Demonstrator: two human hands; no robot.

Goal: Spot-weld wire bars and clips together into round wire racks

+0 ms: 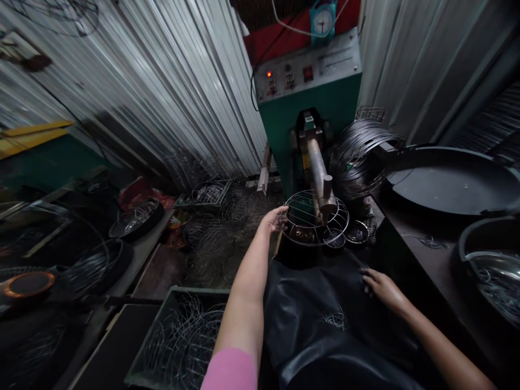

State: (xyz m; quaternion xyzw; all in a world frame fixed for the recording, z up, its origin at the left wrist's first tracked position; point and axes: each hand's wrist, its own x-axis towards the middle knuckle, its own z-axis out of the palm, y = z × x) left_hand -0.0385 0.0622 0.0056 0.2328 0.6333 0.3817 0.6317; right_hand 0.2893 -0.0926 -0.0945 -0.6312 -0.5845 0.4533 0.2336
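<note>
My left hand (276,218) is closed on the left rim of a round wire basket (344,234), made of thin metal rings and cross wires. The basket sits around the end of a spot welder's metal arm (317,162), below its upright electrode tip (327,187). To the right, my right hand (379,284) is over a black apron (300,303) spread across my lap. Its fingers are curled together and slightly blurred; what they hold, if anything, I cannot make out. A small bunch of short wires (335,319) lies on the apron.
Behind the arm stands the green welding machine (276,124) with a lit red lamp. A wire coil (357,151) and a wide black pan (455,187) are at right, with a bowl of wire pieces (498,281) nearer. At left, a green crate (174,290) holds wire frames.
</note>
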